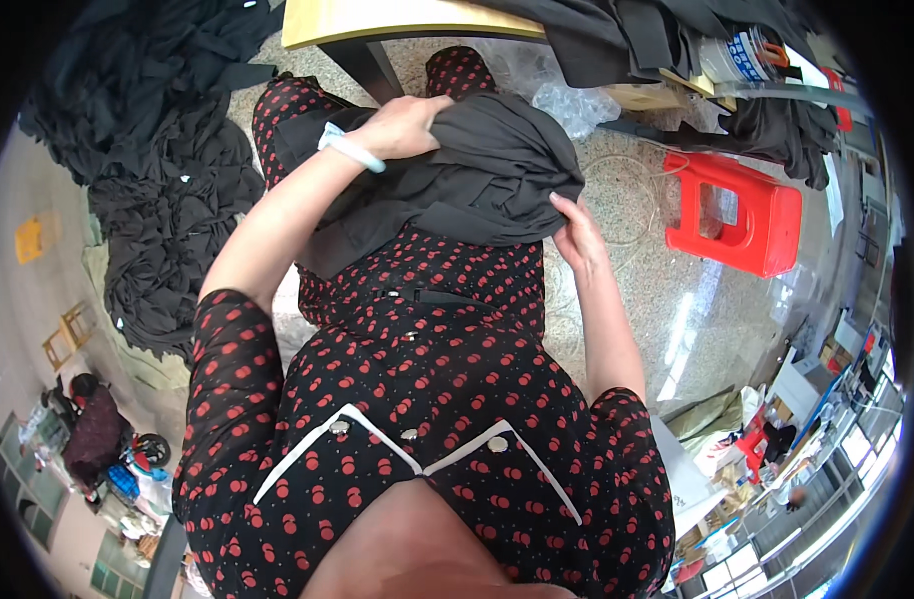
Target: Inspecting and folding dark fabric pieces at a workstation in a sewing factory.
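A bunched piece of black cloth [487, 165] lies across my lap, folded and creased toward its right end. My left hand [402, 127], with a pale bangle at the wrist, grips the cloth's upper left part, and its fingertips are partly lost in the folds. At the right end, my right hand [580, 235] holds the cloth's edge, thumb on top and the other fingers mostly hidden. Whether the cloth is a finished garment I cannot tell.
Heaps of black cloth [168, 200] cover the floor at left. Ahead stands a wooden-topped table [327, 22] with a dark leg. A red plastic stool [776, 225] is at right, near clear plastic wrapping [577, 108]. A person [98, 439] is at far lower left.
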`<state>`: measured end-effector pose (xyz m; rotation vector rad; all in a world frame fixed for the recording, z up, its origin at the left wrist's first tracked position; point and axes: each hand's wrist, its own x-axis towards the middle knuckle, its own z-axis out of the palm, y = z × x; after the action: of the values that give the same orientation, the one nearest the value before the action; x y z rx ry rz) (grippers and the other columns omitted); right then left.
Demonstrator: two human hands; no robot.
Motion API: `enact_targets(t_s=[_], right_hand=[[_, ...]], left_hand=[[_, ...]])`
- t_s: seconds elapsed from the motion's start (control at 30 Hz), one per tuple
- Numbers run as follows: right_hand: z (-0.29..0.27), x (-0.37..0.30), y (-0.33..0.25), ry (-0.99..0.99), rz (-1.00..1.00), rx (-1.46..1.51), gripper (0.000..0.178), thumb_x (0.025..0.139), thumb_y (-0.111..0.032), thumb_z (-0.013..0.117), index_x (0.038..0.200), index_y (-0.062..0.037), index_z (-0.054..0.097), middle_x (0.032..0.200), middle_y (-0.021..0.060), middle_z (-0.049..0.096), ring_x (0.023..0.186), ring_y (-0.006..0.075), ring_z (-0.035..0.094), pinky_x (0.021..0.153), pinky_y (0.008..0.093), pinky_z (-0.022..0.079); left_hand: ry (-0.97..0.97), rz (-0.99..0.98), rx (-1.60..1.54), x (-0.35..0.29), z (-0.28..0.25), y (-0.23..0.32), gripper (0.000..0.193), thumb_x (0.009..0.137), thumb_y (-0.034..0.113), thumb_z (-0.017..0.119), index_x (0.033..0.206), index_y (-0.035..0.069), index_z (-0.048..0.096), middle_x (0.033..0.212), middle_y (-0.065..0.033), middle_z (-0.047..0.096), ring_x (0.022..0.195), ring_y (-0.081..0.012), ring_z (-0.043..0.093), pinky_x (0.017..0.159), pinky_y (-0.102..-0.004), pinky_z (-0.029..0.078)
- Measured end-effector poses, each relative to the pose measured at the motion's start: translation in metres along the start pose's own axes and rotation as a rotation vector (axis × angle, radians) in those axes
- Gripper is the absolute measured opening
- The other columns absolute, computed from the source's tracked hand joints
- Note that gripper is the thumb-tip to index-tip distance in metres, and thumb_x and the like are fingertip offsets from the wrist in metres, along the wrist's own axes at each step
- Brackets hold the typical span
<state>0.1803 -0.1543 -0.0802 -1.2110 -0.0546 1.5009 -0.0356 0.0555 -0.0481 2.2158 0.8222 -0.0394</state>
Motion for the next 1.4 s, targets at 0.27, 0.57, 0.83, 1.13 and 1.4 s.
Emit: enact_targets(t_s=[0.27, 0.57, 0.83, 1.13, 1.4], right_hand=[[0.072, -0.027, -0.092, -0.040, -0.428, -0.472, 0.044, 0.070, 0.001, 0.057, 0.113, 0.0014, 0.049, 0.108, 0.0064, 0.055, 0.097, 0.0121, 0.051, 0.088, 0.0238, 0.037], [0.115, -0.090, -0.156, -0.159, -1.109, -1.203, 0.043, 0.065, 0.009, 0.050, 0.108, 0.0036, 0.051, 0.104, 0.0078, 0.055, 0.097, 0.0157, 0.052, 0.087, 0.0259, 0.038], [0.082, -0.066, -0.065, -0.320, -0.623, -1.512, 0.036, 0.063, 0.008, 0.049, 0.097, -0.0024, 0.056, 0.088, 0.0123, 0.055, 0.084, 0.0262, 0.056, 0.074, 0.0308, 0.044], [0.079, -0.075, -0.075, -0.344, -0.428, -1.330, 0.032, 0.066, 0.004, 0.052, 0.097, -0.0007, 0.055, 0.090, 0.0081, 0.056, 0.085, 0.0196, 0.056, 0.076, 0.0280, 0.043], [0.086, -0.096, -0.148, -0.154, -0.601, -0.938, 0.027, 0.071, 0.001, 0.058, 0.098, 0.0025, 0.054, 0.099, 0.0071, 0.055, 0.090, 0.0130, 0.052, 0.084, 0.0238, 0.039]], left_hand=[[0.302, 0.016, 0.035, -0.100, -0.158, 0.041, 0.043, 0.063, -0.002, 0.054, 0.106, -0.001, 0.053, 0.086, -0.0145, 0.061, 0.083, -0.0160, 0.059, 0.075, -0.0263, 0.044], [0.602, 0.092, 0.776, -0.226, -0.175, 0.111, 0.050, 0.054, -0.005, 0.060, 0.104, 0.003, 0.057, 0.103, -0.0160, 0.056, 0.096, -0.0300, 0.055, 0.080, -0.0341, 0.045], [-0.084, -0.131, 0.433, -0.256, -0.023, 0.053, 0.025, 0.069, 0.001, 0.046, 0.094, 0.000, 0.047, 0.099, -0.0162, 0.050, 0.077, -0.0269, 0.054, 0.066, -0.0345, 0.046], [-0.167, -0.241, 0.072, -0.245, -0.037, 0.048, 0.036, 0.055, -0.005, 0.056, 0.088, -0.001, 0.044, 0.082, -0.0184, 0.050, 0.078, -0.0375, 0.052, 0.066, -0.0389, 0.043], [-0.220, -0.313, -0.670, -0.229, -0.071, 0.054, 0.036, 0.063, 0.000, 0.059, 0.098, -0.003, 0.051, 0.087, -0.0083, 0.058, 0.078, -0.0108, 0.053, 0.072, -0.0247, 0.043]])
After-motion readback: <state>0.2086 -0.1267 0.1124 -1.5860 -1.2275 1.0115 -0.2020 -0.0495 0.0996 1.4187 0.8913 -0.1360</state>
